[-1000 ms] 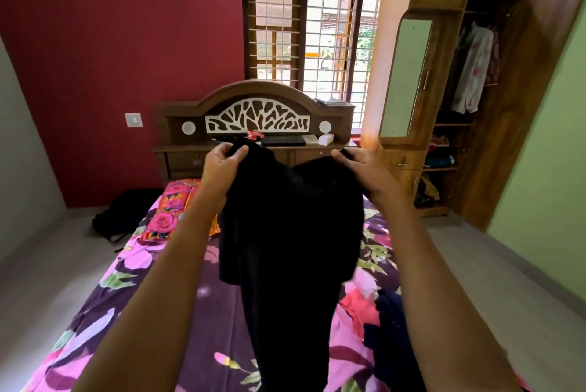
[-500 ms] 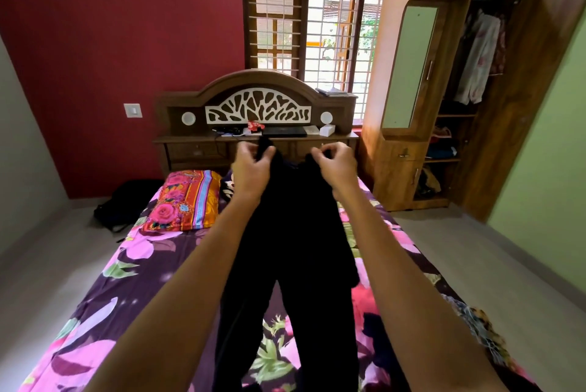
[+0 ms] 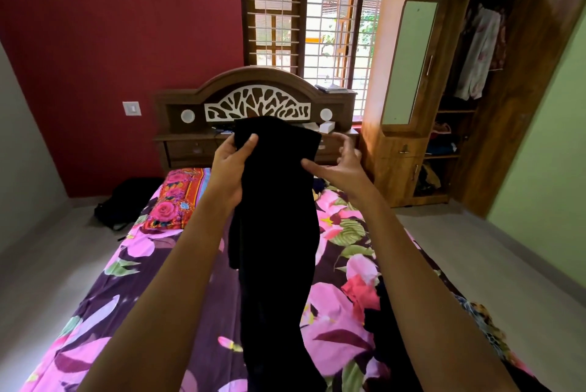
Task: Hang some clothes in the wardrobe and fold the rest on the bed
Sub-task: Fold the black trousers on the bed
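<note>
**Right hand off the waistband, left hand carrying**

Since half a second earlier, my right hand (image 3: 341, 169) had let go of the black trousers (image 3: 276, 233). It hovered just beside their right edge, fingers spread and holding nothing, though I could not tell whether the thumb tip touched the cloth. My left hand (image 3: 230, 166) pinched the top edge, thumb over the front. From that pinch the trousers hung straight down over the middle of the floral bed (image 3: 126, 265), doubled lengthwise. I judged them light, soft and limp, best held at both waistband corners for folding. The open wardrobe (image 3: 409, 154) stood far right.
</note>
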Available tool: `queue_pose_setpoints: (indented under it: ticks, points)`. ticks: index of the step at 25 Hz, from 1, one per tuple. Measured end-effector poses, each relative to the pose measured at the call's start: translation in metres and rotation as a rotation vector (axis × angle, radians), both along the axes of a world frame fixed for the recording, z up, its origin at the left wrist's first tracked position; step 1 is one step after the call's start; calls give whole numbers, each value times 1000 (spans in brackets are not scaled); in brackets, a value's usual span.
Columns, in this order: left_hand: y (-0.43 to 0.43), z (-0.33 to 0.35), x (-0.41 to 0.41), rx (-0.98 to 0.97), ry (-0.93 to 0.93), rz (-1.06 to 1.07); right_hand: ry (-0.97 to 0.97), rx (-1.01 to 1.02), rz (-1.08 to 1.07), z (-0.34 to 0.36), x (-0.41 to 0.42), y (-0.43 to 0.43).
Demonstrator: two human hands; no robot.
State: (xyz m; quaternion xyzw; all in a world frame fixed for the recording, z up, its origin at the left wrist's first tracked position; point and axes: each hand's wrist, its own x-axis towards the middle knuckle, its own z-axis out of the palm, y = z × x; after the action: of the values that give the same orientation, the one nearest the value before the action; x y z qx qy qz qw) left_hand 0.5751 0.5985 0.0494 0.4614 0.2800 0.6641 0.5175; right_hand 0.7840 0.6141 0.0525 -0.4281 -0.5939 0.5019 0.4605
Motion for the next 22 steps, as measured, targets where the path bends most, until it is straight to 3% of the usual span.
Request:
queue_pose_setpoints:
  ticks: [3, 6, 8, 12, 14, 16, 18, 19, 20, 22]
  points:
    - [-4, 15, 3, 30, -7, -63, 221, -52, 264, -11, 1, 2]
    - [-3, 17, -6, 124, 226, 46, 287, 107, 157, 4, -5, -10]
    - [0, 14, -24, 184, 426, 72, 218, 190, 67, 12, -2, -12]
    - [-1, 7, -47, 126, 684, -159, -20, 128, 67, 14, 1, -16]
    - [-6, 2, -47, 72, 572, -299, 16, 0, 126, 16, 3, -22]
    - [-8, 0, -43, 106, 392, -395, 185, -93, 208, 21, 4, -25]
    - [0, 1, -45, 53, 243, -399, 256, -138, 224, 19, 2, -18]
    - [9, -3, -47, -13, 277, -343, 221, -163, 185, 15, 2, -8]
    - [24, -9, -51, -92, 416, -222, 135, -188, 124, 8, 0, 7]
    - [62, -26, -49, -152, 973, 111, -278, -181, -20, -15, -6, 52]
